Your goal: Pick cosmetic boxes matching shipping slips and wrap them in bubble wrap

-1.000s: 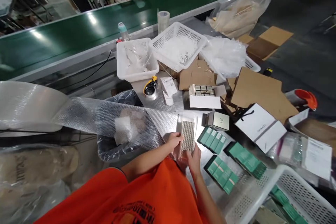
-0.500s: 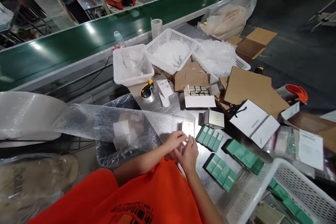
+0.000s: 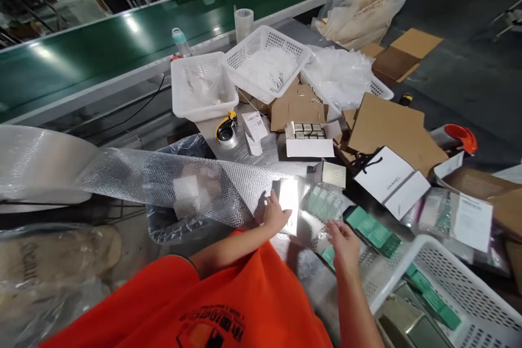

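A long strip of bubble wrap [image 3: 134, 176] runs from the big roll [image 3: 41, 166] on the left across to the table in front of me. Near its right part, my left hand [image 3: 276, 215] rests with fingers spread against a pale, strongly glaring flat box [image 3: 289, 201]. Whether wrap covers that box, I cannot tell. My right hand [image 3: 345, 239] is closed at the fingertips on what looks like the clear wrap's edge. A row of green boxes [image 3: 324, 202] shows hazily beneath the film. More green boxes [image 3: 373, 231] lie beside the right hand, and one group is partly behind it.
A white basket [image 3: 391, 288] with boxes stands at lower right. Behind are a white carton [image 3: 310, 148], a paper bag [image 3: 392, 182], cardboard [image 3: 385, 128], a tape dispenser [image 3: 226, 128] and plastic baskets [image 3: 204, 114]. A lined bin [image 3: 179, 234] sits under the strip. A green conveyor [image 3: 163, 32] runs beyond.
My hands were together over the table and are now apart. The right one has moved right, and clear film now veils the nearer green boxes. The left one has opened onto the pale box.
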Demonstrator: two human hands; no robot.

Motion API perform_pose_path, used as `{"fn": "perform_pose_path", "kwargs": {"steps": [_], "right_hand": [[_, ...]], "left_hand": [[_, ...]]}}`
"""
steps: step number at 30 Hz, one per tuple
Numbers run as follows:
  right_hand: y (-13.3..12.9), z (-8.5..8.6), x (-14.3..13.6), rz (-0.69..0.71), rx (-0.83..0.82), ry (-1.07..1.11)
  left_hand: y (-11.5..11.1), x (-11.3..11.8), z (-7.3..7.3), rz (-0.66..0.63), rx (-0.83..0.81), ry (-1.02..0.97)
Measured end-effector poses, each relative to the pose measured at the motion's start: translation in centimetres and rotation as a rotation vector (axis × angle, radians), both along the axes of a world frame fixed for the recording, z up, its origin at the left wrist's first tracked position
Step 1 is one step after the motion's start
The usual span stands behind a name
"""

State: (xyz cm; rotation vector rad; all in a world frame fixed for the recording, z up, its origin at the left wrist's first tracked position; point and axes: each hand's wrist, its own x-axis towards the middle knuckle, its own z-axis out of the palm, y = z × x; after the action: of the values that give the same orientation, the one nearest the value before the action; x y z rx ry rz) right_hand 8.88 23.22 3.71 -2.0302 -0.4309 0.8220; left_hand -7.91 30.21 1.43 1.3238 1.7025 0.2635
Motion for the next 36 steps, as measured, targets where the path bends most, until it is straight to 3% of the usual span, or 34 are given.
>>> {"fn": "perform_pose_path", "kwargs": {"steps": [4, 7, 15, 23, 29, 36], "right_hand": [[-0.3, 0.2, -0.5, 0.012, 0.018, 0.064], [-0.4, 0.3, -0.5, 0.043, 0.042, 0.100], [-0.2, -0.9, 0.3, 0.101, 0.087, 0.130], [-0.5, -1.9, -0.2, 0.135, 0.088, 0.129], [-0.8, -1.2, -0.5, 0.187, 0.092, 0.072], [-0.8, 1.0, -1.0, 0.286, 0.091, -0.124]], "left_hand": [[-0.2, 3.0, 0.8, -0.140, 0.050, 0.183], [0.2, 3.8, 0.8, -0.224, 0.056, 0.312], [-0.6, 3.0, 0.7, -0.312, 0.132, 0.526], [-1.9, 2.0, 0.2, -0.372, 0.154, 0.586], [-1.6, 2.2, 0.4, -0.378, 0.153, 0.574], [-1.6, 2.0, 0.6, -0.386, 0.137, 0.554]]}}
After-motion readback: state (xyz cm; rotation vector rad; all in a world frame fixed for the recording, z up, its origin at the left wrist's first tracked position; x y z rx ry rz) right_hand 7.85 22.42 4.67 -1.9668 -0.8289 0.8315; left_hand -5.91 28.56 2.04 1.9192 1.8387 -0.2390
